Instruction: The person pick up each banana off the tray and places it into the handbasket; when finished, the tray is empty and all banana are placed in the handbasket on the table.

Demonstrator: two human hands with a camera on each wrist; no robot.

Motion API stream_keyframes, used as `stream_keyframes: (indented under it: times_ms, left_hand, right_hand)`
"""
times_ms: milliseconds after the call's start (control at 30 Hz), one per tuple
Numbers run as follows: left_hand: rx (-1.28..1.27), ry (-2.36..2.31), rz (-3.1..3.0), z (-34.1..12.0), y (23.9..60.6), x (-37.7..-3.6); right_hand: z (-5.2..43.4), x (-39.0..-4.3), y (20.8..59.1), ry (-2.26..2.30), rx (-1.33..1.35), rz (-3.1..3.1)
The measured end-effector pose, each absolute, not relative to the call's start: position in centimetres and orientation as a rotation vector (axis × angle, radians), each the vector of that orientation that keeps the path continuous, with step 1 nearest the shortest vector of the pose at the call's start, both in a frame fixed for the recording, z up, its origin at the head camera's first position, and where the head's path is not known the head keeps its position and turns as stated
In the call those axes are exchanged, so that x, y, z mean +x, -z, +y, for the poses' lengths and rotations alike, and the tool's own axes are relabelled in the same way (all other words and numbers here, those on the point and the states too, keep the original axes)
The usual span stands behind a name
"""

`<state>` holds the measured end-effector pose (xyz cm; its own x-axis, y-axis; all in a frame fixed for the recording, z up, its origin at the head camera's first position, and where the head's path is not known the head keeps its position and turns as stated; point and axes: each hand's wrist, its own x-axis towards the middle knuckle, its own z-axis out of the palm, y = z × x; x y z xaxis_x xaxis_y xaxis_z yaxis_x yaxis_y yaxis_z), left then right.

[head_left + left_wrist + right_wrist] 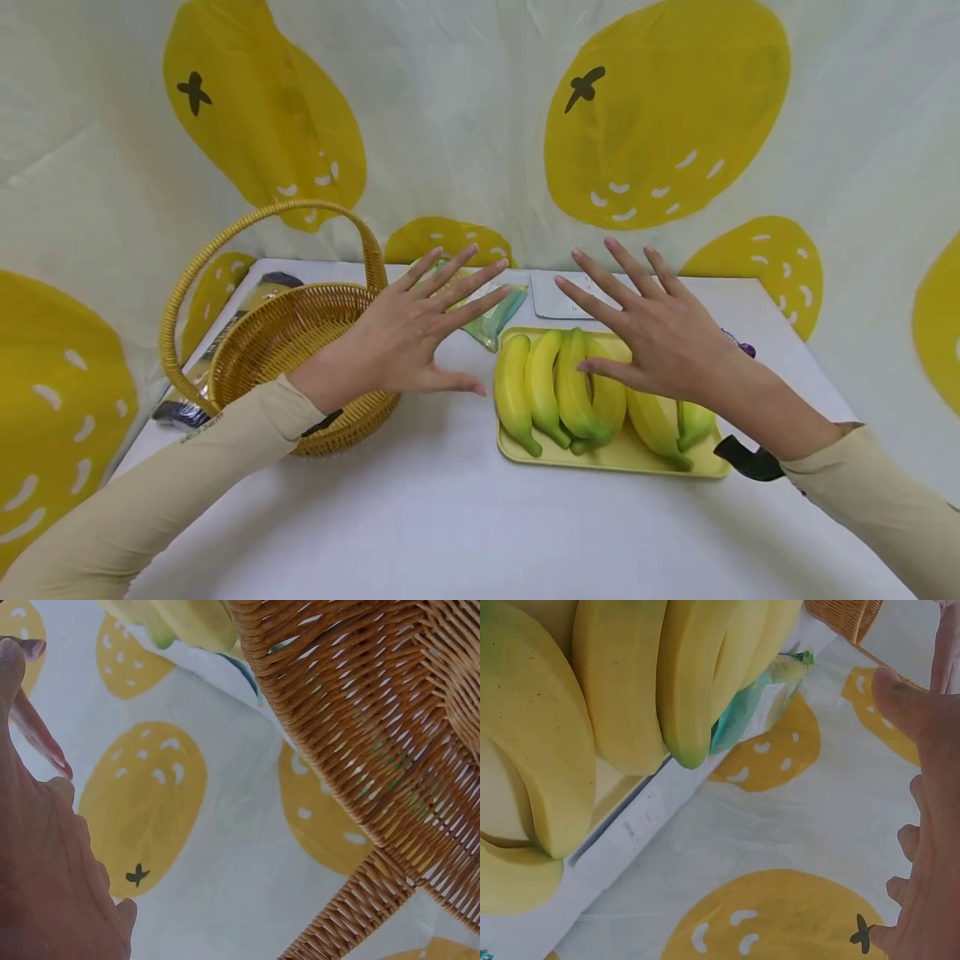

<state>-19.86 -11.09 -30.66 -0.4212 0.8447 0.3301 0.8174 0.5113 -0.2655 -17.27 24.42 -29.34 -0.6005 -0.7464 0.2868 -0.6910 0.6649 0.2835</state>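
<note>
Both hands hang in the air over the table with fingers spread and straight, holding nothing. My left hand [420, 329] is just right of a round wicker basket [262, 325] with a tall arched handle. In the left wrist view the basket's woven side [360, 697] fills the upper right. My right hand [660, 333] hovers above a yellow tray [615, 458], hiding part of it. Several bananas [513, 392] lie side by side on the tray, yellow with greenish tips. The right wrist view shows the bananas [622, 682] close up, apart from the hand [937, 832].
Behind the hands lie a green and yellow plastic packet [491, 321] and a flat white item [558, 296]. A clear-wrapped item [180, 412] with dark ends lies left of the basket. A purple item [746, 348] shows beyond the right wrist. A fruit-print cloth [450, 125] hangs behind the table.
</note>
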Motion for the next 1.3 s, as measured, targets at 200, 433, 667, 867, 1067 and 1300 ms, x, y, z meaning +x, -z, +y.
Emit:
stream_keyframes:
  times_ms: [200,433,667,867,1067,1300]
  left_hand:
    - [-1.342,-0.090,-2.329,-11.4,30.5,-19.9]
    - [-1.326,-0.097,-2.350,-11.7,30.4,-19.7]
    - [-1.303,-0.070,-2.337,-12.1,30.0,-18.9]
    - [-1.273,-0.050,-2.340,-13.1,29.1,-17.6]
    - [-1.179,-0.063,-2.381,-14.6,27.9,-16.7]
    - [-1.098,-0.013,-2.367,-16.9,26.4,-15.3]
  right_hand:
    - [24.4,-17.4,29.1,0.188,1.133,-2.512]
    - [24.7,-17.4,29.1,0.187,1.132,-2.509]
    - [25.5,-16.8,29.1,0.174,1.093,-2.538]
    - [26.8,-16.3,29.3,0.165,1.028,-2.565]
    - [28.2,-16.0,29.9,0.117,1.011,-2.556]
    - [30.0,-15.6,30.6,0.083,0.962,-2.548]
